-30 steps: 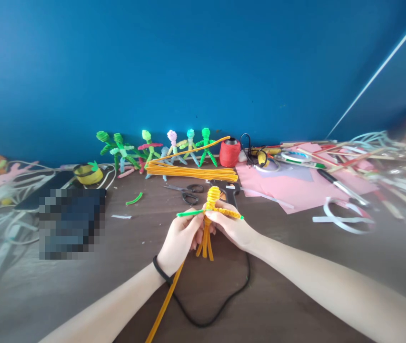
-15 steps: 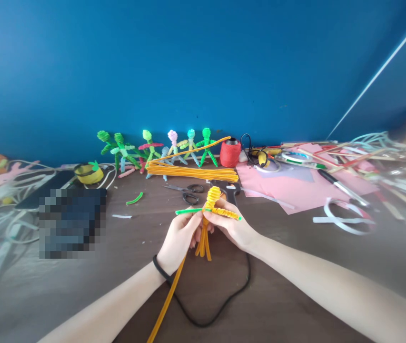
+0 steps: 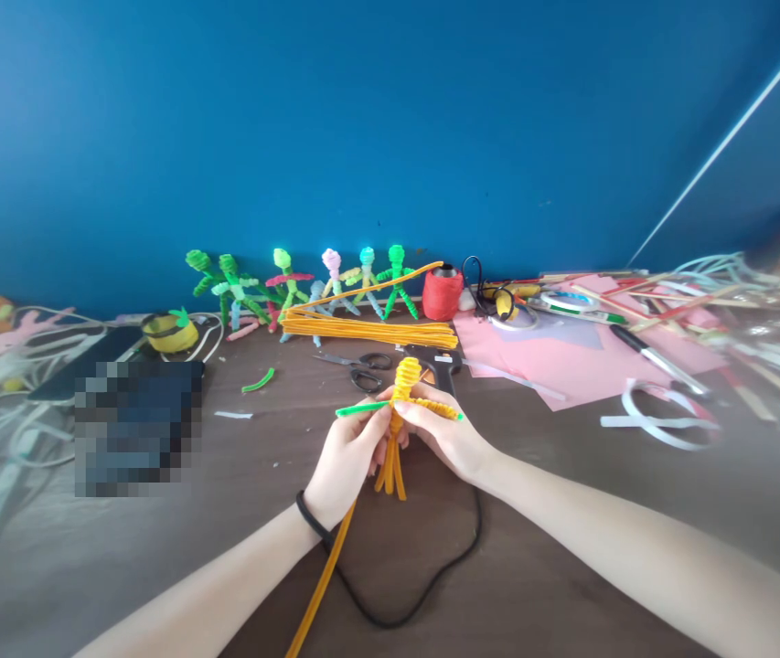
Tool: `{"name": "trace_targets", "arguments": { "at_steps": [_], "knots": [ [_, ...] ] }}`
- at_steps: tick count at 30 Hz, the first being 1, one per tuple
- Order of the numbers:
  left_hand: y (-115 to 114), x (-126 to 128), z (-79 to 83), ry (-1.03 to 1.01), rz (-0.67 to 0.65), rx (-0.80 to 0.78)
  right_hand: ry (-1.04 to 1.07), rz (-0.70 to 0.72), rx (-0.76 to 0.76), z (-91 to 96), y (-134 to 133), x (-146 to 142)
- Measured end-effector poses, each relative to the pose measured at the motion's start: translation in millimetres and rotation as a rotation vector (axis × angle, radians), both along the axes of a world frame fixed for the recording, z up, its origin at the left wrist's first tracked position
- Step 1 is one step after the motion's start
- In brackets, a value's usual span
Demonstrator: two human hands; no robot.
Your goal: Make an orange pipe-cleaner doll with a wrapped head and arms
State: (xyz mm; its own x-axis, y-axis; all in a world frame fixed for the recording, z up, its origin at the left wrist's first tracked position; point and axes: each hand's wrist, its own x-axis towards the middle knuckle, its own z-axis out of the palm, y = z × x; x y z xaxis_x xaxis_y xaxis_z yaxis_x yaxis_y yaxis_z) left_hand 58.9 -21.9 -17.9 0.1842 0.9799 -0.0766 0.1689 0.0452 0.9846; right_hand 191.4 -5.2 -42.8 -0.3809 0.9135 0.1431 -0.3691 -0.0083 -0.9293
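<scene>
While left hand (image 3: 348, 457) and right hand (image 3: 451, 440) pinch one yellow figure (image 3: 407, 373), six figures (image 3: 396, 274) behind

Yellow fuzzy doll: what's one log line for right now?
left hand: holds yellow doll | right hand: holds its wrapped arm | green stick: crosses doll

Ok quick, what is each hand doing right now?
Left hand: closed on the yellow pipe-cleaner figure.
Right hand: closed on the same figure.

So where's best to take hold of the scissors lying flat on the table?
By the handle loops at the right end of the scissors, coming down from above: they lie flat, blades pointing left, with bare table around them.
</scene>
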Motion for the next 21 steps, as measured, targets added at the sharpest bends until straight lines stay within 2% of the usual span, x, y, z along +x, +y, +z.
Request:
{"name": "trace_targets", "arguments": {
  "at_steps": [6, 10, 21],
  "knots": [
    [0.6, -1.9, -2.2, 0.001, 0.014, 0.000, 0.061, -0.068, -0.043, 0.5, -0.1, -3.0],
    [0.4, -2.0, -2.2, -0.013, 0.005, -0.009, 0.075, -0.054, -0.099, 1.9, -1.1, -3.0],
    [-1.6, 0.6, -3.1, -0.020, 0.019, -0.030, 0.031, -0.042, -0.059, -0.7, -0.4, -1.6]
  ]
}}
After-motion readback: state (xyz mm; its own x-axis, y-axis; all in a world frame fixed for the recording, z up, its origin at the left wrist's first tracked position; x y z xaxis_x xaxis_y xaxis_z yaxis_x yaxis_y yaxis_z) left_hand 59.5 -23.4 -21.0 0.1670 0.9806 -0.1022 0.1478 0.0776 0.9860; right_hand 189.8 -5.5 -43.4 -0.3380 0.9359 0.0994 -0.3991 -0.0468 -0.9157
